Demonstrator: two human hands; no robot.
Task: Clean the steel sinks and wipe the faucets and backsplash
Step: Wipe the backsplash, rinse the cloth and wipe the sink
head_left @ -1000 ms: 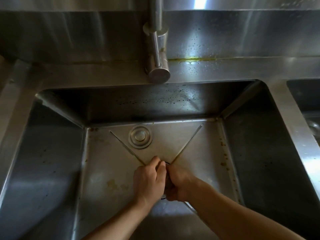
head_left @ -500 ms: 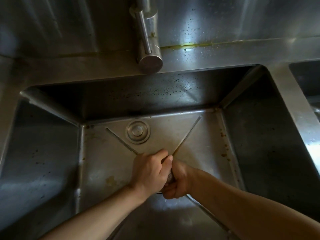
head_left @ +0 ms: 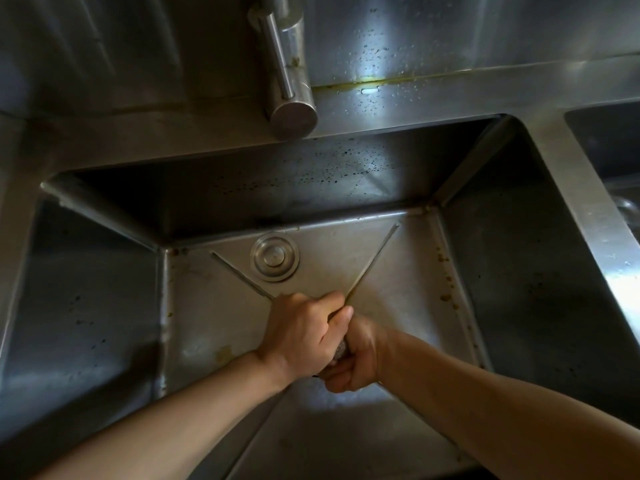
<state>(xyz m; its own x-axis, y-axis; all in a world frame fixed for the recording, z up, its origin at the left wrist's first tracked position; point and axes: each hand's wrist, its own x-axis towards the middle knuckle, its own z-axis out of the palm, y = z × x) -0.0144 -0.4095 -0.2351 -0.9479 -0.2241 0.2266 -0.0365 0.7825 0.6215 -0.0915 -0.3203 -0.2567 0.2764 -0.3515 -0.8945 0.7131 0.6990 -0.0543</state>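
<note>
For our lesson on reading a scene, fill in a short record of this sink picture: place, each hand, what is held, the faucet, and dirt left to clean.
place: steel sink, viewed from above
left hand: curled over a small grey scrubber, pressed against the right hand
right hand: curled around the same scrubber from below
scrubber: mostly hidden between the hands, low over the sink floor
faucet: spout over the back rim
drain plug: at the back of the floor
dirt: brown spots along the floor's right edge; specks on the backsplash

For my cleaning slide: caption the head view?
Both hands grip a scrubber on the stained sink floor.
</note>
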